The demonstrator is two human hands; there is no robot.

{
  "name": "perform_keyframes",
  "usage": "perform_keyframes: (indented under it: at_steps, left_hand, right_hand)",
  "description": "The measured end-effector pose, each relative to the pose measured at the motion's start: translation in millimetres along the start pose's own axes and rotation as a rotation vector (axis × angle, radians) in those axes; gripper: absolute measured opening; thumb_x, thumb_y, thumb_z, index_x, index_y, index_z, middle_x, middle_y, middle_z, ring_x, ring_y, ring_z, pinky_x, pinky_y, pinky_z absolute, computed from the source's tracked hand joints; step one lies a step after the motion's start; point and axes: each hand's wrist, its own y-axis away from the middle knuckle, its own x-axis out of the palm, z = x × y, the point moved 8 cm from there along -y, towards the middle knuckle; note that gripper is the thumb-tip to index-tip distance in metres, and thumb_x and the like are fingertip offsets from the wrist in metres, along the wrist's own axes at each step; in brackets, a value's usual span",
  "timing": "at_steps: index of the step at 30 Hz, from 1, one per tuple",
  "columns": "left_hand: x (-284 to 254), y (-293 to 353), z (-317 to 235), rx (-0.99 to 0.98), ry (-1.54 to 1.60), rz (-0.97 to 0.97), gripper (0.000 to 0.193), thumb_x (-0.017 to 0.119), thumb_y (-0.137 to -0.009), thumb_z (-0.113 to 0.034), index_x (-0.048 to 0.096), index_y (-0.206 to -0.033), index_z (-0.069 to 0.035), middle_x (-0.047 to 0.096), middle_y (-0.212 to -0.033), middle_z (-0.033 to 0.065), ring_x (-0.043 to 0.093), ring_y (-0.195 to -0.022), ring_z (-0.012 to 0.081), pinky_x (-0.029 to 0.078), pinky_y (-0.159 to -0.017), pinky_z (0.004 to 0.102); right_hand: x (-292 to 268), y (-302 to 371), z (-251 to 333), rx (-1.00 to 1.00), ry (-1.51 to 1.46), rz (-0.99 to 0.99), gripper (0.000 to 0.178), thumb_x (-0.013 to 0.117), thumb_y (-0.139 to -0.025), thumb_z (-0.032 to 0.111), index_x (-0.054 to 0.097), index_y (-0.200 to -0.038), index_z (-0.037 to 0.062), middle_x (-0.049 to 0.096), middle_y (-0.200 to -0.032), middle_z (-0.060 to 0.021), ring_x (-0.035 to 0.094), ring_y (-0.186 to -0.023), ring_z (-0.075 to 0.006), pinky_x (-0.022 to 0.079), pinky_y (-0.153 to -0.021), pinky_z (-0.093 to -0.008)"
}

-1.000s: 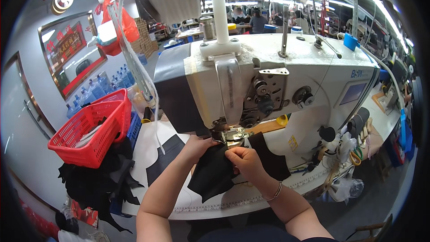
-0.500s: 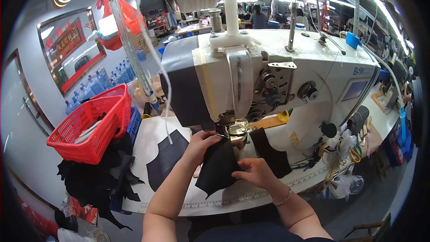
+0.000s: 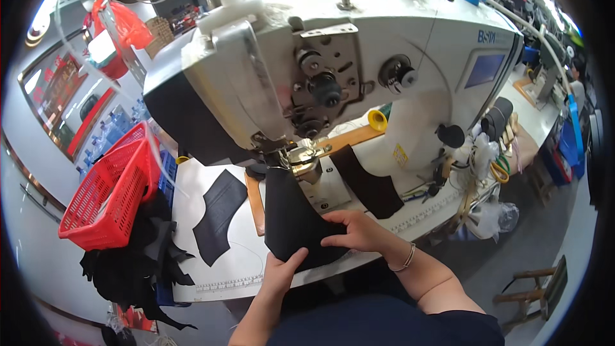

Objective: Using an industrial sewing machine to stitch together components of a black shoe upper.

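A black, leather-like piece [image 3: 291, 218] runs from beneath the presser foot of a white sewing machine [image 3: 410, 57] toward me. My left hand [image 3: 282, 274] grips its near edge, thumb on top and fingers hidden underneath. My right hand [image 3: 360, 233] pinches the right edge between thumb and fingers. The needle area [image 3: 285, 159] sits over the far, narrow end of the piece. A second black cut piece [image 3: 221, 214] with seam lines lies flat on the left of the table, and another dark piece [image 3: 366, 182] rests to the right, under the machine arm.
Red plastic baskets [image 3: 109, 198] stand at the left, above a heap of black scraps [image 3: 138, 253]. A measuring tape strip [image 3: 230, 283] follows the table's front edge. Scissors [image 3: 500, 172] and plastic bags [image 3: 490, 218] are at the right, and a wooden stool [image 3: 535, 288] stands beyond.
My left hand has moved from beside the needle down to the piece's near edge. The right hand still holds the right edge. The view has shifted, with the machine appearing larger and closer.
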Motion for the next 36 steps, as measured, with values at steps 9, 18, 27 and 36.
perform_keyframes:
  at_steps: [9,18,27,36]
  left_hand:
    - [4,-7,2,0.092,0.063,-0.057,0.044,0.065,-0.071,0.002,0.049,-0.112,0.007,0.057,-0.105,0.0137,0.056,-0.097,0.0222,0.042,-0.089,0.0317]
    - [3,-4,3,0.065,0.051,-0.087,0.044,0.067,-0.069,0.002,0.05,-0.11,0.007,0.059,-0.103,0.0145,0.058,-0.093,0.0225,0.044,-0.087,0.032]
    - [6,-5,3,0.065,0.074,-0.087,0.043,0.066,-0.07,0.003,0.05,-0.11,0.007,0.059,-0.103,0.0144,0.058,-0.093,0.0225,0.044,-0.087,0.032]
    - [3,6,-3,0.096,0.041,-0.061,0.035,0.066,-0.073,-0.003,0.056,-0.105,0.004,0.061,-0.099,0.0108,0.058,-0.092,0.0185,0.045,-0.083,0.0297]
  right_hand:
    - [-25,50,-41,0.194,-0.201,-0.171,0.028,0.072,-0.072,0.006,0.061,-0.098,0.0015,0.059,-0.073,-0.0005,0.051,-0.06,-0.0038,0.042,-0.055,-0.0184]
    - [-24,50,-42,0.257,-0.21,-0.209,0.017,0.068,-0.076,0.003,0.063,-0.091,-0.0015,0.064,-0.078,-0.0037,0.058,-0.068,-0.0057,0.048,-0.064,-0.0192]
    - [-35,49,-29,0.19,-0.118,-0.228,0.012,0.068,-0.077,0.008,0.066,-0.084,-0.0012,0.064,-0.068,-0.0028,0.056,-0.061,-0.004,0.046,-0.058,-0.0183]
    - [-36,50,-19,0.213,-0.121,-0.183,0.012,0.071,-0.073,0.011,0.066,-0.075,0.0004,0.064,-0.063,-0.0042,0.057,-0.058,-0.0048,0.044,-0.053,-0.0192]
